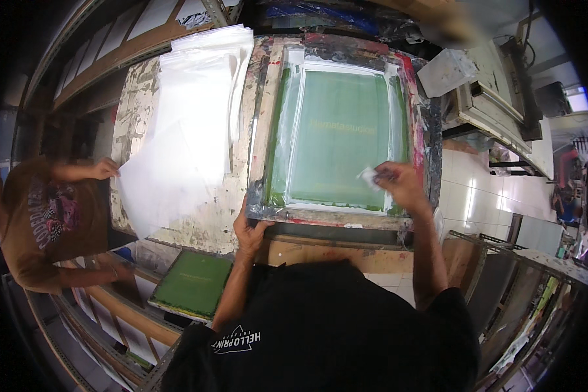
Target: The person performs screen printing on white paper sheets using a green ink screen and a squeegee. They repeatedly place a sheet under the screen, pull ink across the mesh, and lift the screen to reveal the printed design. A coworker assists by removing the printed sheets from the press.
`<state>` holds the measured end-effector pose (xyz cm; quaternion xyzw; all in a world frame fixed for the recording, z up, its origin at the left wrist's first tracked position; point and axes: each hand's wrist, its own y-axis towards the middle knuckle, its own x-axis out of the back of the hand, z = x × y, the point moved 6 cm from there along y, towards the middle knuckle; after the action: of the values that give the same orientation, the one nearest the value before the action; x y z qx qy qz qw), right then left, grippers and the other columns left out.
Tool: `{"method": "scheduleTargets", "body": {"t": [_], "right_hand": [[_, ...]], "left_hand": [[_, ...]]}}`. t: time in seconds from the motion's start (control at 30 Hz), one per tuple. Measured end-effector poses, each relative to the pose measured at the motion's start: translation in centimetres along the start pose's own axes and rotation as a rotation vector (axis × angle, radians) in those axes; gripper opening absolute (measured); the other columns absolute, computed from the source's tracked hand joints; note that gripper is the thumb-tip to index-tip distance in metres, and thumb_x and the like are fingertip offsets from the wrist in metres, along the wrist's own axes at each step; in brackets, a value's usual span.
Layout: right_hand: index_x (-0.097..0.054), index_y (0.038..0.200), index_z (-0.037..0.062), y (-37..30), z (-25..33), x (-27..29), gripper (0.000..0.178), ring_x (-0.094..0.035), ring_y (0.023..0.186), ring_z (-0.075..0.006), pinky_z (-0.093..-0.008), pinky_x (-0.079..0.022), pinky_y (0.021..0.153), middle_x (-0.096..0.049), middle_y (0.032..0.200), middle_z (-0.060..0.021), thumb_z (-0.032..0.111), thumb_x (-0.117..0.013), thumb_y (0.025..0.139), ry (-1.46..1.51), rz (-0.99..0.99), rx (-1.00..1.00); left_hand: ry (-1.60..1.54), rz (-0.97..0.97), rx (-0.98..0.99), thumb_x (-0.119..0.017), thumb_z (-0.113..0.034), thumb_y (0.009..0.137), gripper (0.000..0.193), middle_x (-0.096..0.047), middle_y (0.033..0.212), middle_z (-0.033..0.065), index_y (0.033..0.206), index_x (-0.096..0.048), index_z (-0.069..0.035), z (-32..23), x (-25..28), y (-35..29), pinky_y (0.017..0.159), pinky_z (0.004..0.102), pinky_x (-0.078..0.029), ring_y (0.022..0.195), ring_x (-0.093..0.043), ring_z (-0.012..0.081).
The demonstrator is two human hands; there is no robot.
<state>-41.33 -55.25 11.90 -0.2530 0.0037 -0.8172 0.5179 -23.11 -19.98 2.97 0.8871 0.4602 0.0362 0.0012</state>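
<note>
A screen printing frame (333, 218) with a green-coated mesh (336, 153) lies in front of me on a paint-stained table, with faint lettering in the mesh. My left hand (249, 235) grips its near left corner, the fingers partly hidden behind the wood. Over the lower right of the mesh, my right hand (404, 186) pinches a small crumpled white rag (368, 175); dark smudges show near the fingertips. Whether the rag touches the mesh I cannot tell. White tape strips and paint smears run along the inner sides of the frame.
Left of the frame, a stack of white sheets (193, 98) covers part of the table (136, 98). A co-worker (59, 215) holds a loose sheet's corner there. A smaller green screen (195, 282) rests below. Metal shelving (503, 255) and a whitish plastic container (445, 72) are on the right.
</note>
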Motion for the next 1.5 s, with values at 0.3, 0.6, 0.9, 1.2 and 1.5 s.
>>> {"method": "scheduleTargets", "body": {"t": [0.3, 0.6, 0.9, 1.2, 1.5], "right_hand": [[-0.077, 0.092, 0.0090, -2.6, 1.7, -5.5, 0.015, -0.064, 0.082, -0.0329, -0.0448, -0.053, 0.073, -0.066, 0.081, -0.0107, 0.010, -0.072, 0.078, -0.647, -0.262, 0.303], [-0.077, 0.083, 0.0094, 2.8, 4.6, -14.3, 0.009, -0.063, 0.084, -0.0302, -0.0413, -0.051, 0.084, -0.065, 0.081, -0.0079, 0.011, -0.073, 0.076, -0.611, -0.170, 0.375], [-0.076, 0.081, 0.0091, -0.1, -0.6, -7.2, 0.008, -0.066, 0.080, -0.0322, -0.0497, -0.045, 0.102, -0.073, 0.082, -0.0106, 0.013, -0.076, 0.074, -0.524, -0.219, 0.088], [-0.077, 0.082, 0.0096, 0.1, -2.0, -5.2, 0.009, -0.067, 0.084, -0.0347, -0.0452, -0.054, 0.082, -0.073, 0.080, -0.0115, 0.009, -0.077, 0.073, -0.581, -0.332, -0.012], [-0.078, 0.091, 0.0072, 11.1, -3.3, -1.7, 0.014, -0.067, 0.092, -0.0352, -0.0434, -0.053, 0.086, -0.075, 0.095, -0.0143, 0.009, -0.072, 0.078, -0.647, -0.588, 0.146]], "left_hand": [[0.067, -0.023, -0.031, -0.088, -0.015, 0.076, 0.089, -0.070, 0.108, 0.0163, 0.149, -0.042, 0.008, 3.6, 0.2, -0.5, 0.088, 0.0344, -0.053, 0.094, -0.068, 0.0239], [0.071, 0.000, 0.000, -0.089, -0.022, 0.077, 0.088, -0.071, 0.105, 0.0196, 0.147, -0.044, 0.009, 3.2, 0.4, -0.6, 0.084, 0.0360, -0.054, 0.092, -0.070, 0.0277], [0.160, -0.005, -0.086, -0.090, -0.024, 0.076, 0.090, -0.071, 0.102, 0.0208, 0.147, -0.044, 0.008, 1.7, 0.1, -0.2, 0.082, 0.0388, -0.054, 0.088, -0.070, 0.0310], [0.251, -0.017, -0.162, -0.088, -0.016, 0.073, 0.089, -0.072, 0.099, 0.0221, 0.147, -0.045, 0.008, 2.1, 0.5, -0.4, 0.078, 0.0395, -0.054, 0.088, -0.070, 0.0342], [0.178, -0.022, -0.110, -0.088, -0.014, 0.074, 0.088, -0.070, 0.109, 0.0237, 0.146, -0.044, 0.008, 1.9, 0.1, -0.5, 0.085, 0.0384, -0.055, 0.095, -0.070, 0.0336]]}}
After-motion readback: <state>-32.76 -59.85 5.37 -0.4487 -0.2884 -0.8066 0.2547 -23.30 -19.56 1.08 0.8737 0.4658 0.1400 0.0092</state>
